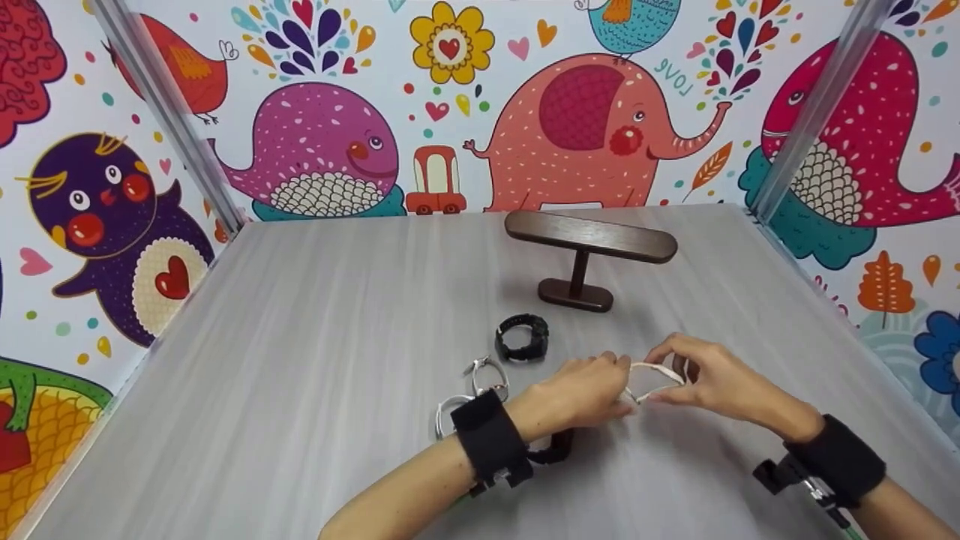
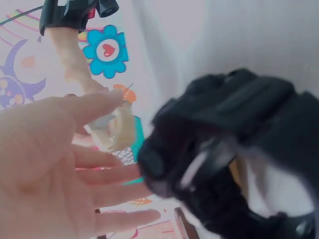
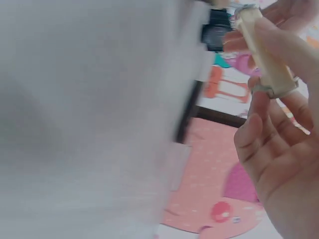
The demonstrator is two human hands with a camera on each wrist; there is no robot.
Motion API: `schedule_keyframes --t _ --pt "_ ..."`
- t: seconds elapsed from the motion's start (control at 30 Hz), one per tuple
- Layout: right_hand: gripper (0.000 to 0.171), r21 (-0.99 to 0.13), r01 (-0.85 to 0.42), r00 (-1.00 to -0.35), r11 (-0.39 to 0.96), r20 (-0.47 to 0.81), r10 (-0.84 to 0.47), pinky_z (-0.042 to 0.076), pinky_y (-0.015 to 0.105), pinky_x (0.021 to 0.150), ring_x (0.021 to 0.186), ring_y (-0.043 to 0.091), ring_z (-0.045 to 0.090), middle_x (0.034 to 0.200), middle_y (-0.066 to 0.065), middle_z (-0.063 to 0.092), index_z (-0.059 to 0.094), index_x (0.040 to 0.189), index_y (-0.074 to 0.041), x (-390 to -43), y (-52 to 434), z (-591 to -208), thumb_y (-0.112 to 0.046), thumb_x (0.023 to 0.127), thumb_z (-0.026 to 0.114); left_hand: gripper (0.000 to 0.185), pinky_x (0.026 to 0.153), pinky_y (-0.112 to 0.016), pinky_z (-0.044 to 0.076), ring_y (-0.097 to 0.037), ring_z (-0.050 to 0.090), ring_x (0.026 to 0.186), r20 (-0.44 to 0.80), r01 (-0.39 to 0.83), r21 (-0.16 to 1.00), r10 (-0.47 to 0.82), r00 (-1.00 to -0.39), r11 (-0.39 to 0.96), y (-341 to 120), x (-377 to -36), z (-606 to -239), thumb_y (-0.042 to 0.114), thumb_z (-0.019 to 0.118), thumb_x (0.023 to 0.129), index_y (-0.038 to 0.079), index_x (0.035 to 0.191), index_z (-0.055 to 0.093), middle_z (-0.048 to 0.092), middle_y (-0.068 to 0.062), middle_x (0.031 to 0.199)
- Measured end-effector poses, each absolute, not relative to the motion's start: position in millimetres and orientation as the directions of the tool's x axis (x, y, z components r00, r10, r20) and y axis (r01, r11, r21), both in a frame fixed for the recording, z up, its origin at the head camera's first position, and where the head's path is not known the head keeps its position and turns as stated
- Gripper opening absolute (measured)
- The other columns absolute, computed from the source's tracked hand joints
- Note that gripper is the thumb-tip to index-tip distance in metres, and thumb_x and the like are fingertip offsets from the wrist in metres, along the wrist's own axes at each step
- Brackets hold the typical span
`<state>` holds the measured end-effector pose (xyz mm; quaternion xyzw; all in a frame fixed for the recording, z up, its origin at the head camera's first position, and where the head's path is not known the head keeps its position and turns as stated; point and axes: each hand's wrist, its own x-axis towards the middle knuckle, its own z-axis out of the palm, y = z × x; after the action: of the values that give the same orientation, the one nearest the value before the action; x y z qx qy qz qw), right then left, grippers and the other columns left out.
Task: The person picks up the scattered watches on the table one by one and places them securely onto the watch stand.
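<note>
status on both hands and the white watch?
Left hand and right hand both pinch white watch above table. Black watch and stand beyond, clear.

Only one readable word: "LOVE", in thin teal letters, printed tilted and upside down on the white cartoon-patterned back wall (image 1: 525, 30), just right of the pink elephant's head (image 1: 600, 105). No readable text, brand or number on the watches, the stand or the wrist straps.

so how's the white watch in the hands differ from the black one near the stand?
The white watch is pale with a slim strap, held above the table in both hands; the black watch is dark and chunkier, lying untouched on the table. Both are wristwatches with their straps looped.
</note>
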<state>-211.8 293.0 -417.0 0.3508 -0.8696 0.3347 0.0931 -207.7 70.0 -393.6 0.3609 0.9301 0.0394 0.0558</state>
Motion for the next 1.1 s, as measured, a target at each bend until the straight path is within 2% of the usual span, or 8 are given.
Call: schedule_keyframes --t 0.1,0.27,0.33,0.47,0.57,0.8,0.93,1.1 --pt "0.041 -0.446 -0.71 -0.704 0.545 0.47 -0.533 0.045 0.015 0.057 0.071 -0.002 0.051 0.088 -0.008 0.063 0.069 0.102 -0.015 -209 287 -399 -0.009 0.068 0.091 0.059 0.07 -0.021 0.056 -0.011 0.065 0.091 0.014 0.661 0.212 0.674 -0.738 0.719 66 -210 -388 0.041 0.066 0.096 0.01 0.143 0.049 0.065 -0.003 0.115" --pt "0.042 -0.392 -0.675 -0.73 0.625 0.475 -0.491 0.046 0.015 0.056 0.07 -0.002 0.049 0.091 -0.006 0.062 0.068 0.105 -0.013 -203 273 -366 -0.009 0.07 0.09 0.072 0.08 -0.018 0.058 -0.014 0.068 0.1 0.158 0.648 0.322 0.636 -0.756 0.69 58 -212 -377 0.036 0.069 0.095 0.01 0.154 0.037 0.063 -0.007 0.131" --pt "0.042 -0.384 -0.647 -0.752 0.659 0.465 -0.468 0.047 0.016 0.056 0.071 -0.001 0.049 0.093 -0.004 0.063 0.068 0.107 -0.012 -200 267 -355 -0.01 0.071 0.09 0.074 0.085 -0.019 0.058 -0.015 0.068 0.103 0.21 0.646 0.357 0.616 -0.759 0.675 55 -213 -374 0.036 0.07 0.094 0.009 0.154 0.037 0.061 -0.008 0.135" --pt "0.045 -0.352 -0.608 -0.772 0.712 0.471 -0.426 0.049 0.016 0.057 0.071 0.002 0.05 0.096 0.001 0.063 0.068 0.108 -0.009 -195 254 -342 -0.01 0.07 0.091 0.069 0.079 -0.016 0.055 -0.013 0.066 0.097 0.337 0.668 0.425 0.578 -0.743 0.611 50 -215 -370 0.031 0.073 0.092 0.007 0.15 0.044 0.064 -0.008 0.13" --pt "0.047 -0.292 -0.613 -0.747 0.734 0.516 -0.419 0.051 0.017 0.058 0.072 0.005 0.051 0.096 0.004 0.063 0.068 0.107 -0.006 -194 244 -337 -0.008 0.067 0.092 0.063 0.076 -0.014 0.053 -0.011 0.064 0.093 0.422 0.693 0.468 0.55 -0.72 0.548 46 -216 -369 0.027 0.075 0.091 0.004 0.144 0.051 0.067 -0.008 0.123" --pt "0.051 -0.19 -0.658 -0.652 0.729 0.628 -0.424 0.057 0.027 0.062 0.077 0.013 0.059 0.096 0.008 0.063 0.068 0.103 -0.001 -194 228 -338 0.0 0.059 0.094 0.06 0.086 -0.013 0.053 -0.017 0.067 0.102 0.519 0.726 0.544 0.512 -0.685 0.42 38 -221 -371 0.019 0.076 0.088 -0.003 0.139 0.054 0.068 -0.014 0.122" --pt "0.052 -0.176 -0.679 -0.618 0.713 0.66 -0.426 0.057 0.018 0.071 0.083 0.016 0.064 0.099 0.009 0.064 0.069 0.104 -0.002 -192 222 -339 0.002 0.059 0.094 0.06 0.089 -0.015 0.055 -0.02 0.069 0.105 0.555 0.746 0.543 0.503 -0.663 0.386 33 -223 -375 0.016 0.077 0.086 -0.005 0.138 0.055 0.069 -0.015 0.121" --pt "0.054 -0.17 -0.705 -0.59 0.688 0.678 -0.437 0.047 0.001 0.08 0.086 0.017 0.065 0.102 0.009 0.064 0.069 0.106 -0.002 -190 219 -339 0.003 0.059 0.094 0.059 0.091 -0.017 0.055 -0.023 0.07 0.104 0.588 0.765 0.552 0.497 -0.639 0.33 29 -226 -380 0.01 0.077 0.087 -0.009 0.137 0.054 0.069 -0.017 0.119"
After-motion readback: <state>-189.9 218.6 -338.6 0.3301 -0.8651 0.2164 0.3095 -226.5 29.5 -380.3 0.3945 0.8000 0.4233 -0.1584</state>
